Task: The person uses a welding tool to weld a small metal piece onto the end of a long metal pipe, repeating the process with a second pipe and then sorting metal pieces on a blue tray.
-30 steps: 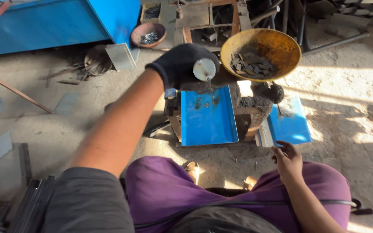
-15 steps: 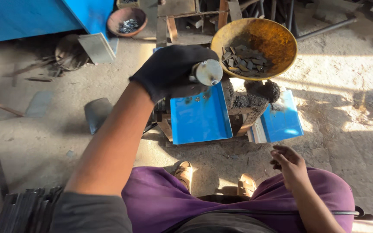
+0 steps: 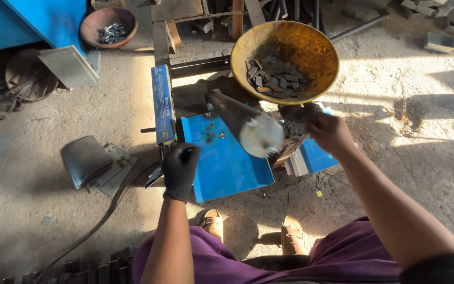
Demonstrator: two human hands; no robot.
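**A:** Two hands were at work, one gloved and one bare. Furthest left, what lay on the floor?

**B:** A curved dark metal plate [image 3: 84, 159] over flat offcuts, well apart from the worker, and a hose [image 3: 112, 202] running back toward the knees. That side of the floor offered room to swing an arm.

**A:** And the left hand [image 3: 180, 169]?

**B:** In a black glove, its fingers [image 3: 186, 155] curled together at the lower end of the long blue box [image 3: 163, 104], which stood on its edge against the blue tray [image 3: 224, 158]. Whether they truly pinched the box I could not tell.

**A:** Why was the tray placed there?

**B:** My guess: it sloped beneath the grey steel bar [image 3: 245, 125] to catch what dropped; small round bits [image 3: 214, 135] sat on it. Its near corner hung just beyond the sandalled feet [image 3: 253, 229].

**A:** The bar itself?

**B:** It jutted toward the camera, free at its bright round end, so reaching across it was tight.

**A:** Then the right hand [image 3: 330, 131]?

**B:** Bare, fingers pressed closed over a dark sooty lump [image 3: 296, 122] just below the rusty yellow bowl [image 3: 311, 42] of flat metal pieces [image 3: 273, 78], probably kept near for easy picking. Sunlit open floor lay beyond.
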